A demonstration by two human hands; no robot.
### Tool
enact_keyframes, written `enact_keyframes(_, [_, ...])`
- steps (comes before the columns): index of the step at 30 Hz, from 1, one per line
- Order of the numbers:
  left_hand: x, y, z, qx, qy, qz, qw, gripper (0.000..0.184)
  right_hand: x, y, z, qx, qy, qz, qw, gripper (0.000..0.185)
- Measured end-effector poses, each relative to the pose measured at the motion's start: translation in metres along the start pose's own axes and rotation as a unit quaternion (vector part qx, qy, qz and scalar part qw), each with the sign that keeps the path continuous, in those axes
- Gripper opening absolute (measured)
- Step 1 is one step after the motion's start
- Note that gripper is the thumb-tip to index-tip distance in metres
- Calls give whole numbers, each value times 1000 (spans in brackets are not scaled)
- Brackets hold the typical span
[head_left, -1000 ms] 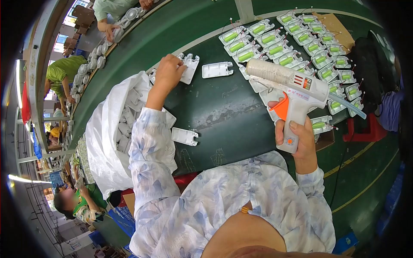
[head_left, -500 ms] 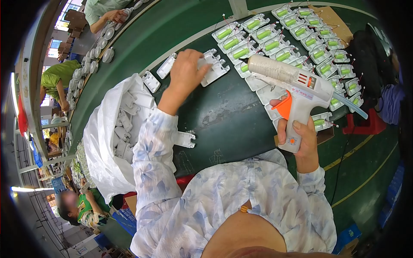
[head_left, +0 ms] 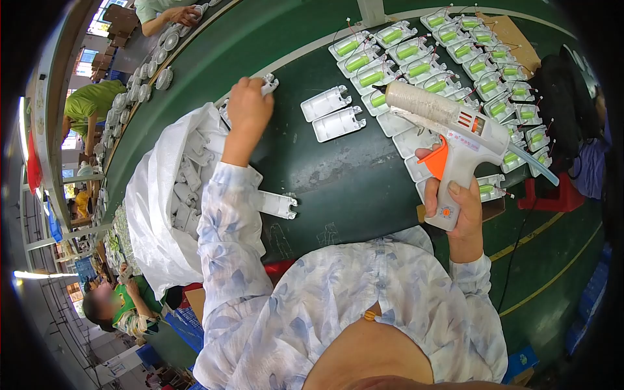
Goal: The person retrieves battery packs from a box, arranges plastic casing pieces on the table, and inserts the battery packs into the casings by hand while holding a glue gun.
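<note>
My left hand (head_left: 248, 116) is closed on a white plastic casing (head_left: 268, 84), whose notched end shows past the fingers, above the far left of the dark table. My right hand (head_left: 463, 207) grips the handle of a white glue gun (head_left: 469, 133) with an orange trigger, its nozzle pointing left. Two empty white casings (head_left: 338, 123) lie side by side in the middle. Another casing (head_left: 278, 204) lies by my left sleeve. Behind the glue gun are rows of casings with green cells and wires (head_left: 406, 51).
A white sack (head_left: 156, 201) full of white parts stands at the left. Co-workers (head_left: 91, 110) sit along a line of white fans (head_left: 164, 78). A red stool (head_left: 552, 195) and dark cloth (head_left: 556, 97) are at the right.
A second casing now lies beside the first in the middle. My left hand has gone back left from there and closed on another casing. The glue gun has shifted slightly right.
</note>
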State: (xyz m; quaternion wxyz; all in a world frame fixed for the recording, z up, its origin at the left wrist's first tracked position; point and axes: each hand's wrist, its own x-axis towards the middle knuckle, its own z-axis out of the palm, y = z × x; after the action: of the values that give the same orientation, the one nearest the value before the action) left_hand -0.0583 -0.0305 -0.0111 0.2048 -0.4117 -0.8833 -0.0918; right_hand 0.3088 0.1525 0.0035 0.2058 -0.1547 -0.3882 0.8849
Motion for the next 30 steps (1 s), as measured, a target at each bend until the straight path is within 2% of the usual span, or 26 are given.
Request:
enact_keyframes(3, [-2, -18, 4, -1, -146, -65, 987, 14, 0, 0, -1, 2, 8, -4, 1000, 70])
enact_keyframes(14, [7, 54, 10, -238, -147, 55, 958, 16, 3, 1, 0, -6, 7, 0, 1000, 68])
enact_keyframes(15, [3, 53, 7, -239, -117, 55, 962, 15, 2, 1, 0, -5, 7, 5, 1000, 69])
enact_keyframes(18, [-5, 33, -4, -216, -13, 40, 976, 15, 3, 0, 0, 2, 1, 9, 1000, 68])
enact_keyframes(19, [-9, 15, -7, -163, 3, 4, 987, 17, 3, -1, 1, 4, 4, -1, 1000, 68])
enact_keyframes(21, [-14, -17, -21, -1, -61, -144, 988, 23, 2, -3, -2, 1, 4, -10, 1000, 67])
enact_keyframes(22, [-13, -28, -28, 59, -133, -212, 966, 29, 3, -3, -5, -3, -2, -9, 1000, 67])
enact_keyframes(25, [-16, -45, -29, 67, -261, -289, 919, 36, 5, 0, -10, 4, -7, 7, 1000, 70])
enact_keyframes(26, [-21, -52, -19, 62, -245, -282, 926, 40, 5, 0, -10, 6, -4, 9, 1000, 71])
enact_keyframes(29, [-13, -33, -18, 32, -256, -237, 936, 32, 4, -1, -7, 0, 10, 1, 1000, 72])
enact_keyframes(30, [-11, -29, -13, 7, -232, -177, 957, 30, 3, -1, -7, -1, 11, 2, 1000, 72])
